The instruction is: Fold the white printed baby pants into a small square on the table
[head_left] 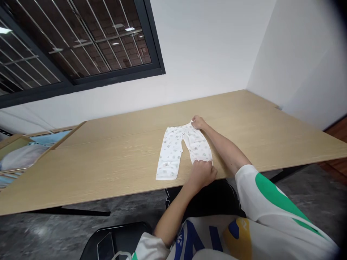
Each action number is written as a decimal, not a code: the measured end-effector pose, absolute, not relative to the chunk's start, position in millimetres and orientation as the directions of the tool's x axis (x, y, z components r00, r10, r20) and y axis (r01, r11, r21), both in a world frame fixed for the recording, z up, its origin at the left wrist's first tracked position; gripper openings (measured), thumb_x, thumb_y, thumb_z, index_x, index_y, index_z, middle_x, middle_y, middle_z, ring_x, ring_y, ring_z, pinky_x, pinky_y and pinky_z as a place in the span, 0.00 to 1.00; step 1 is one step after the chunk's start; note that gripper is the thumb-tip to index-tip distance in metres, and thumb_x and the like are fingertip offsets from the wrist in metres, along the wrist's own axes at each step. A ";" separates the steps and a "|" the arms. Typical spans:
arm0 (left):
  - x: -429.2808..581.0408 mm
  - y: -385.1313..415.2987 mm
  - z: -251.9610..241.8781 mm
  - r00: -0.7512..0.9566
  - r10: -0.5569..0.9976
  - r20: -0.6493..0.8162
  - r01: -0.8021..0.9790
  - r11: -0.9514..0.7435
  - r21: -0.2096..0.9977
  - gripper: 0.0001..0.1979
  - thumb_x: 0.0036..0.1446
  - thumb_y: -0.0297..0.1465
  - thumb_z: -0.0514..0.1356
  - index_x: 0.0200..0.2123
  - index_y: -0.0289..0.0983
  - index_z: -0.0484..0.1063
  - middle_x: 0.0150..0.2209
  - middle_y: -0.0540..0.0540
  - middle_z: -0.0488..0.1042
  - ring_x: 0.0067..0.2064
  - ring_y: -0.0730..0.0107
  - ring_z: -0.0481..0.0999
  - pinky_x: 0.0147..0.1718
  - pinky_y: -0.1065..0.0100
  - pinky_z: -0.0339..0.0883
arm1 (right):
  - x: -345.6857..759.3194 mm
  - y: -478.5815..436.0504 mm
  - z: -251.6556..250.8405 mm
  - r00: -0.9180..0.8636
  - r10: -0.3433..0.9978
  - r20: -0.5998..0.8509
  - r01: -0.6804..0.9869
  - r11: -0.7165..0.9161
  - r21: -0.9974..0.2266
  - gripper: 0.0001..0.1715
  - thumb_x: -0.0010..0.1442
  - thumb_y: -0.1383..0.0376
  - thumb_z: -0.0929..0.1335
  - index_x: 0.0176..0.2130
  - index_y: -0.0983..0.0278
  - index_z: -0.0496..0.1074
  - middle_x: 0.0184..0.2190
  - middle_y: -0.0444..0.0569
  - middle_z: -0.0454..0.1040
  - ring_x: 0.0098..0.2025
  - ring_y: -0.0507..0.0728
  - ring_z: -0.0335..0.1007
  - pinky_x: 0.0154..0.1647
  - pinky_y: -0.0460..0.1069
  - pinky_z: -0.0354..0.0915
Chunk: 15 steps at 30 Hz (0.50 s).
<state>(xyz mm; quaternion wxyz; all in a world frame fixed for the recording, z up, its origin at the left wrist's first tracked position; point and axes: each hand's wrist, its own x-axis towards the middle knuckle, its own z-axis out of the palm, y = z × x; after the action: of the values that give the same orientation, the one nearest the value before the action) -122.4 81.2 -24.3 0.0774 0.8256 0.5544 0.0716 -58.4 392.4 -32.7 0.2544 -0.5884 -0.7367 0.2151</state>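
Note:
A small pair of white pants (170, 151) with a scattered little print lies spread on the wooden table, waistband toward the wall and legs toward me. My left hand (203, 172) is closed on the hem of the right-hand leg, near the table's front edge. At the right end of the waistband, my right hand (198, 122) pinches the cloth, its arm reaching along the right side of the pants. The left-hand leg lies flat, with neither hand on it.
The light wooden table (114, 162) runs along a white wall below a barred window (89, 39). A wooden crib (67, 135) with pale blue bedding adjoins at the left. Below the front edge is a black chair (121, 236) with a dark flat device (105, 247).

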 end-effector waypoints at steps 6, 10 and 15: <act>-190.6 45.5 -12.1 0.099 0.986 0.135 0.743 -0.164 0.648 0.16 0.70 0.37 0.49 0.33 0.39 0.72 0.28 0.50 0.75 0.31 0.69 0.71 0.33 0.68 0.58 | -92.9 389.9 -11.4 -0.097 0.984 0.147 0.683 0.173 -0.709 0.22 0.59 0.67 0.70 0.53 0.67 0.70 0.46 0.55 0.77 0.46 0.59 0.74 0.50 0.51 0.69; -226.4 23.4 -9.6 -0.101 0.981 0.164 0.737 -0.037 0.675 0.17 0.70 0.38 0.50 0.29 0.39 0.69 0.26 0.51 0.71 0.31 0.69 0.68 0.33 0.68 0.55 | -134.7 383.6 -1.4 -0.087 0.985 0.151 0.639 0.172 -0.750 0.21 0.59 0.67 0.70 0.53 0.67 0.70 0.48 0.57 0.75 0.48 0.60 0.74 0.48 0.51 0.70; -264.2 6.6 -11.3 -0.291 0.943 0.164 0.815 0.155 0.558 0.17 0.70 0.37 0.49 0.28 0.40 0.66 0.28 0.48 0.73 0.32 0.66 0.70 0.34 0.67 0.55 | -187.3 368.4 -3.5 -0.126 0.984 0.128 0.602 0.178 -0.778 0.25 0.56 0.70 0.70 0.54 0.66 0.68 0.50 0.58 0.74 0.49 0.63 0.74 0.47 0.54 0.72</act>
<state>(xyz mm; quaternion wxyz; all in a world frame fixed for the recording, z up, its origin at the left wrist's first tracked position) -264.2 6.6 -11.3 0.1120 0.5847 0.7517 0.2839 -187.3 368.4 -3.5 0.3306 -0.5724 -0.6928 0.2884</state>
